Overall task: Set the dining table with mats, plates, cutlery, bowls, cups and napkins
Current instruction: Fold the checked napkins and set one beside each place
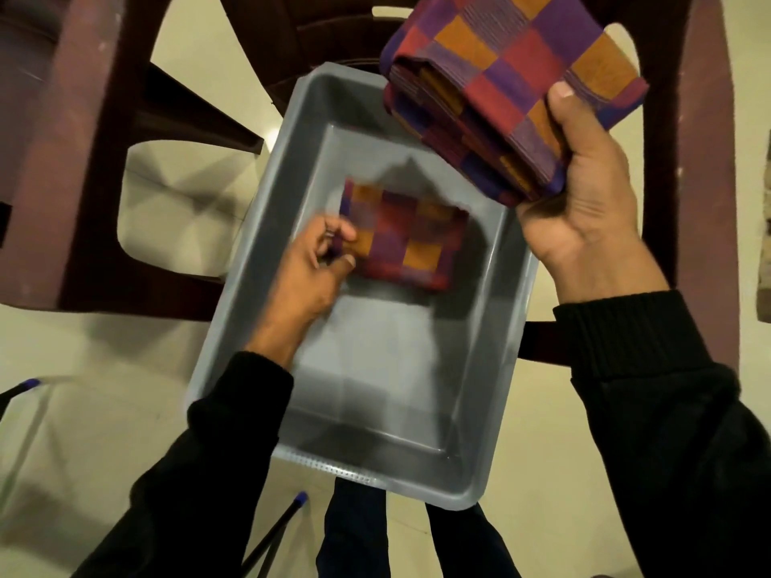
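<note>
A folded napkin [411, 239] in the grey tub [267, 227] is pinched by the left hand [311, 269], directly beside it; the napkin stack [500, 98] is gripped aloft by the right hand [584, 202].

A dark maroon moulded plastic chair [75, 168] with open cut-outs stands on a pale cream glossy tiled floor [96, 427], near thin black rods with blue tips [288, 519] at lower left.

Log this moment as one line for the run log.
left hand: pinching last folded napkin in grey tub | right hand: holding napkin stack above tub
</note>
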